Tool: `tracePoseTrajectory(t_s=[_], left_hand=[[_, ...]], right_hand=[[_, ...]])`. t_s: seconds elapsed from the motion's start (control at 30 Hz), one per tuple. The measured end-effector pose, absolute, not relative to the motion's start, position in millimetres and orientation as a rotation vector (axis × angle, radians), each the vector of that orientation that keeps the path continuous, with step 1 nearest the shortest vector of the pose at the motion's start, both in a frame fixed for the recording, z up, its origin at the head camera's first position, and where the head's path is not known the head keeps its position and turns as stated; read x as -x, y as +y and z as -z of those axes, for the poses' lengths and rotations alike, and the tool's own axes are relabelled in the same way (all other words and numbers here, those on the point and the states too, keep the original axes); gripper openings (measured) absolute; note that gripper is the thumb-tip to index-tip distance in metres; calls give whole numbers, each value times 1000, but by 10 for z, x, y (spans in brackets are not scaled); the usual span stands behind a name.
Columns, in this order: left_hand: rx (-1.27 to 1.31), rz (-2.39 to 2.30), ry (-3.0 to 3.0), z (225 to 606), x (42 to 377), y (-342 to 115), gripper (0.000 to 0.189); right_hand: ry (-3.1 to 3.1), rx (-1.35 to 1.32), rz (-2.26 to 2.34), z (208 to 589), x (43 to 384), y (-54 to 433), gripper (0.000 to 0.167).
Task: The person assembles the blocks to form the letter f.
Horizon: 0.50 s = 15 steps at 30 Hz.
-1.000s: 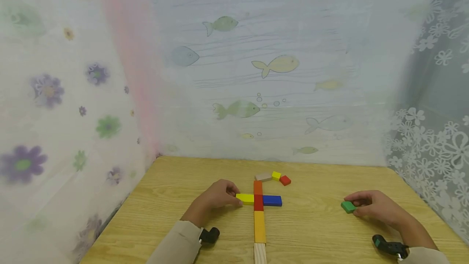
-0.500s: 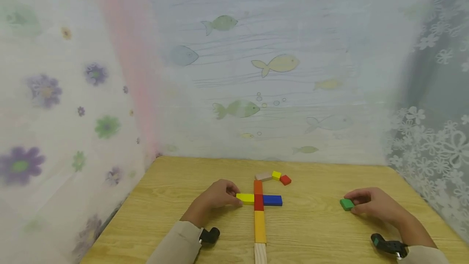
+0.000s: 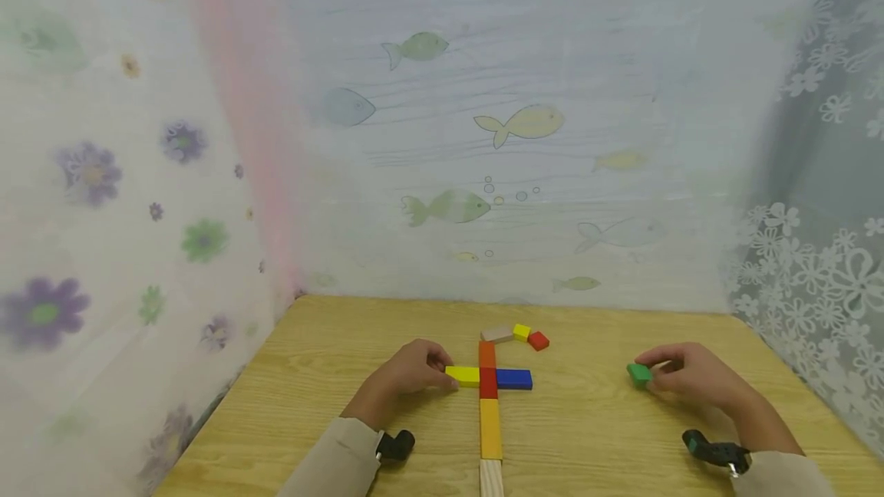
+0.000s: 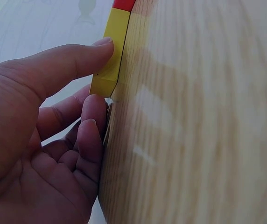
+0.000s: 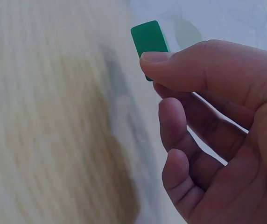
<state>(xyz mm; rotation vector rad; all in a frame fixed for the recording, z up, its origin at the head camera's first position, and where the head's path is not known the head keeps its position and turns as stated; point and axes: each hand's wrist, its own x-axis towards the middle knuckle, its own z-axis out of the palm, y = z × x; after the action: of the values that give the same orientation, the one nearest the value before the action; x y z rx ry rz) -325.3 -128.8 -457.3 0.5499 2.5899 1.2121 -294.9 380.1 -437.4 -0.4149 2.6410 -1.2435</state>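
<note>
My right hand (image 3: 704, 378) pinches a small green block (image 3: 638, 376) between thumb and fingers. In the right wrist view the green block (image 5: 150, 39) is lifted off the table. My left hand (image 3: 412, 369) holds the outer end of a yellow block (image 3: 463, 376), its thumb on the block's side in the left wrist view. That block touches a red block (image 3: 488, 383) at the centre of a flat cross. A blue block (image 3: 514, 380) forms the right arm, an orange block (image 3: 486, 353) the top. Below run an amber block (image 3: 491, 428) and a pale wooden block (image 3: 491, 477).
Behind the cross lie a beige block (image 3: 496, 334), a small yellow block (image 3: 521, 332) and a small red block (image 3: 539, 341). The wooden table (image 3: 587, 436) ends at a fish-print curtain (image 3: 518, 167), with a flowered curtain (image 3: 124, 251) on the left.
My right hand has moved left and slightly away from me, carrying the green block. My left hand and the cross of blocks have stayed in place.
</note>
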Motion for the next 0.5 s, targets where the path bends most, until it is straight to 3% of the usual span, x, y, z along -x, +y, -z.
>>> tracePoseTrajectory(t_s=[0.5], left_hand=[[-542,-1205,2596,4581,3269,-1288,30]], right_hand=[[2760,448,1240,4276,3110,3455,43]])
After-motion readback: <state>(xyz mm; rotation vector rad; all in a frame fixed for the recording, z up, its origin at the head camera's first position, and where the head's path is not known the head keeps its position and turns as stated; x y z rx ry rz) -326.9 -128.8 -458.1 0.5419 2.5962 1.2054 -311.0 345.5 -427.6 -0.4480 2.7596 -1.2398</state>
